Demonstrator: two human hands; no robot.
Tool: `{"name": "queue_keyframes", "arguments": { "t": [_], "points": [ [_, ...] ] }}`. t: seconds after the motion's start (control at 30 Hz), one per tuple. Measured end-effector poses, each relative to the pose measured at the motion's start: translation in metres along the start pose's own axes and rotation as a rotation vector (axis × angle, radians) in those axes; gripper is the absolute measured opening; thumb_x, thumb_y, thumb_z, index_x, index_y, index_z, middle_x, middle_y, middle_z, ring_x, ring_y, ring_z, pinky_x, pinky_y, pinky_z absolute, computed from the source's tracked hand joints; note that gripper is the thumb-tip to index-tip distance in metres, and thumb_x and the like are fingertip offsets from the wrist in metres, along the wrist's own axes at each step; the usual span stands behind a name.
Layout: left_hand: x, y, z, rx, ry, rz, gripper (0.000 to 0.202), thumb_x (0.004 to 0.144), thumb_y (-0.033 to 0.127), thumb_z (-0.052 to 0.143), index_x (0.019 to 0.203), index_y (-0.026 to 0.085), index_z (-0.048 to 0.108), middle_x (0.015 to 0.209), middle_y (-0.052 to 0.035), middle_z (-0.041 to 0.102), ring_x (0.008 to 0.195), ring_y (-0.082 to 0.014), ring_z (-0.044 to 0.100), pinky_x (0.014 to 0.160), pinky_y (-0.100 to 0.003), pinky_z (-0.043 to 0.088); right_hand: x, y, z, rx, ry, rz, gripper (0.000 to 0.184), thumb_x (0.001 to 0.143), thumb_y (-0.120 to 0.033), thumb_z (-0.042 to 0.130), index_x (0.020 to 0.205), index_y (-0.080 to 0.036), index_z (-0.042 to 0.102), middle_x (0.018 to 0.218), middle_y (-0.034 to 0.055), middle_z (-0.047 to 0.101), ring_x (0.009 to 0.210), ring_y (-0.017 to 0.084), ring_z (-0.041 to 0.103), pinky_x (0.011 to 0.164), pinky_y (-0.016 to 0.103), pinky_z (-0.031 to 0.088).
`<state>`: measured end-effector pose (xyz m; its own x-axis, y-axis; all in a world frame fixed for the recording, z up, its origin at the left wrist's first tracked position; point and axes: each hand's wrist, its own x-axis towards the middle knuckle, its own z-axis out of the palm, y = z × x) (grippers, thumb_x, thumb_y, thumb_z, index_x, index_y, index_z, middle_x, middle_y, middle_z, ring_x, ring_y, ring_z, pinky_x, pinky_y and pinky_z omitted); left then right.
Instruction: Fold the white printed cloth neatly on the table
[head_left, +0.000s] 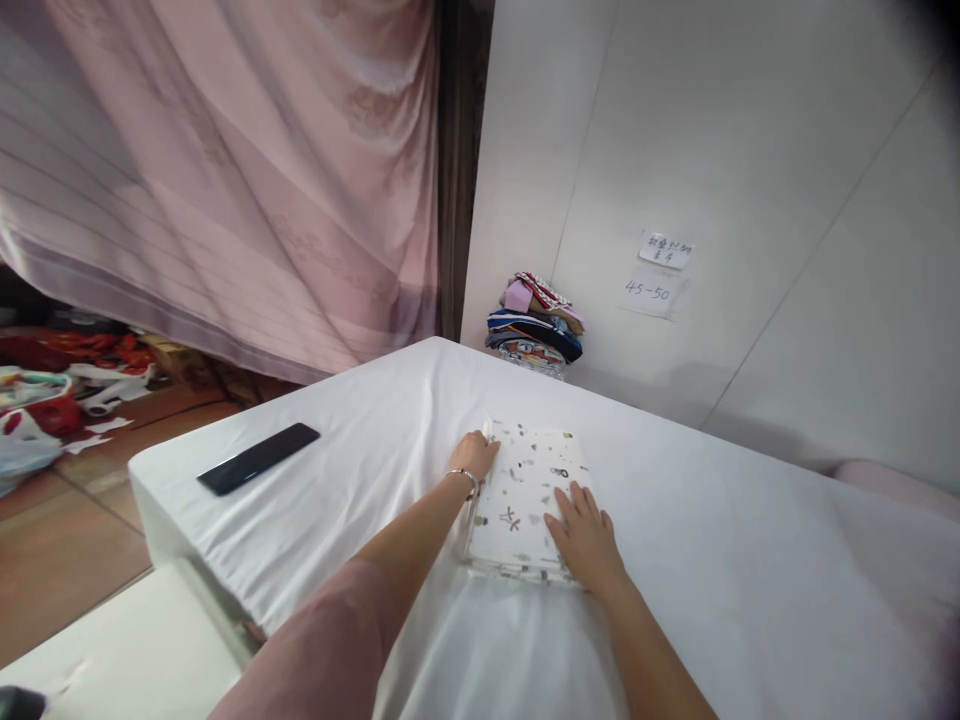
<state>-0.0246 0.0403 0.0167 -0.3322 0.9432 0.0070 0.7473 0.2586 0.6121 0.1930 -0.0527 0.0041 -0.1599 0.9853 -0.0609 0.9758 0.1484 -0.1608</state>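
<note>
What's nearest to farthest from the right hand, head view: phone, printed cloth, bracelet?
1. Printed cloth: touching the right hand.
2. Bracelet: at the wrist of the left hand.
3. Phone: farther left, on the table.

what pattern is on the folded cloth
The cloth has small scattered motifs on white, best seen in the head view.

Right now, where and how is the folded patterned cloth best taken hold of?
Likely by its side edges, coming from left and right: the folded cloth lies flat in a layered block, with the left hand at its left edge and the right hand on its right side.
</note>
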Motion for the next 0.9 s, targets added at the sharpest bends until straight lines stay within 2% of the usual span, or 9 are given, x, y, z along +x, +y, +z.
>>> {"name": "queue_keyframes", "arguments": {
  "t": [0.1,0.23,0.47,0.63,0.73,0.9],
  "points": [
    [0.0,-0.002,0.003,-0.004,0.028,-0.014,0.021,0.081,0.035,0.043,0.082,0.019,0.055,0.094,-0.0089,0.064,0.085,-0.0195,0.06,0.065,-0.027,0.039,0.0,0.0,0.0,-0.01,0.007,-0.007,0.054,0.088,-0.049,0.022,0.138,-0.027,0.027,0.149,0.0035,0.01,0.135,0.023,0.006,0.103,0.046,0.016],
    [0.003,-0.005,0.005,-0.001,0.02,-0.036,0.02,0.08,0.034,0.044,0.083,0.018,0.056,0.094,-0.0102,0.065,0.085,-0.0204,0.061,0.066,-0.027,0.04,-0.001,-0.001,0.0,-0.005,0.016,-0.011,0.054,0.088,-0.049,0.021,0.137,-0.027,0.028,0.149,0.0024,0.011,0.135,0.023,0.006,0.103,0.045,0.016],
    [0.026,0.005,0.001,0.01,0.004,-0.021,0.034,0.074,0.048,0.051,0.082,0.016,0.058,0.097,-0.013,0.064,0.092,-0.0232,0.06,0.071,-0.028,0.04,-0.001,-0.001,0.0,-0.002,0.005,0.002,0.054,0.088,-0.049,0.023,0.138,-0.027,0.028,0.149,0.0023,0.011,0.135,0.023,0.006,0.104,0.046,0.014],
    [0.03,0.001,0.007,0.001,0.042,-0.044,0.025,0.081,0.037,0.04,0.083,0.018,0.057,0.096,-0.0106,0.065,0.088,-0.0213,0.061,0.069,-0.028,0.04,-0.001,0.0,0.001,0.01,0.028,-0.016,0.054,0.089,-0.048,0.021,0.137,-0.027,0.029,0.148,0.0021,0.012,0.135,0.023,0.006,0.104,0.046,0.014],
    [0.032,-0.002,0.01,-0.005,0.04,-0.058,0.023,0.081,0.035,0.041,0.082,0.018,0.056,0.094,-0.0104,0.065,0.084,-0.0211,0.061,0.066,-0.028,0.04,-0.002,-0.001,-0.001,0.009,0.028,-0.011,0.054,0.088,-0.048,0.023,0.137,-0.027,0.03,0.148,0.0021,0.013,0.135,0.023,0.007,0.104,0.046,0.015],
    [0.043,0.002,0.005,-0.007,0.026,-0.046,0.033,0.077,0.048,0.045,0.078,0.018,0.057,0.093,-0.0114,0.065,0.087,-0.0241,0.061,0.067,-0.03,0.041,-0.003,-0.003,-0.004,0.014,0.009,0.002,0.054,0.088,-0.048,0.022,0.137,-0.027,0.029,0.148,0.0009,0.012,0.135,0.023,0.006,0.104,0.045,0.015]
  ]
}}
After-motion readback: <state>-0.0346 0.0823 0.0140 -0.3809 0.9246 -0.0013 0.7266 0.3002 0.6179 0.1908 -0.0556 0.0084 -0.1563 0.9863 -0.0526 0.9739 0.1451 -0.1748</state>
